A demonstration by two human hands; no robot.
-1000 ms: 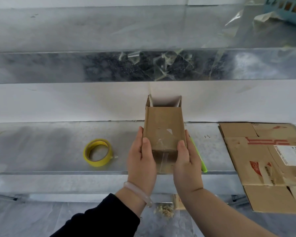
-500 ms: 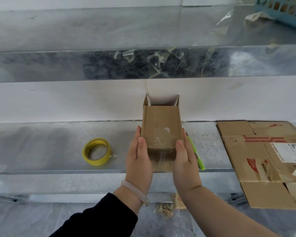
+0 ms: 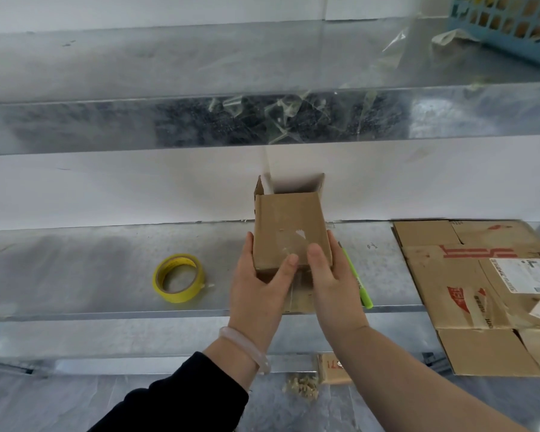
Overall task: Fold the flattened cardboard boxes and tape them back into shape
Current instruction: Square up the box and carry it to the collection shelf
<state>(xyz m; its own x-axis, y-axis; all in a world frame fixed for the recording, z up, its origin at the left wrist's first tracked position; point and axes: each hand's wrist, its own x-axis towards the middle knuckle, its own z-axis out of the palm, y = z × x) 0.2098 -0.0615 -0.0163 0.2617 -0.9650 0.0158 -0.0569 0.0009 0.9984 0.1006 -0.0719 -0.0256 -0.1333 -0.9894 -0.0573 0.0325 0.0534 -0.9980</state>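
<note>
Two tiers found in the metal shelving (image 3: 75, 269), spanning the whole view. Saw scraps of clear tape (image 3: 281, 116) stuck along the upper tier and a blue basket (image 3: 512, 26) at its far right corner.

Next in size, noted flattened cardboard boxes (image 3: 468, 291) stacked at the right end of the lower tier, overhanging its front edge, printed in red and bearing a white label.

Found the small brown box (image 3: 289, 226) over the middle of the lower tier, near the front edge, folded into shape, its far end open with flaps standing up. Could not tell whether its near end touched the shelf.

Gripped from both sides. Left hand (image 3: 256, 291) wrapped round the left wall, thumb laid across the front face near the lower edge. Right hand (image 3: 334, 285) closed on the right wall, thumb pressed flat on the front face beside the other thumb.

Spotted a yellow tape roll (image 3: 181, 296) lying flat, well left of the box. Saw a green pen (image 3: 360, 288) just beside the right hand. Noticed a pale bracelet (image 3: 247, 347) on the left wrist.
</note>
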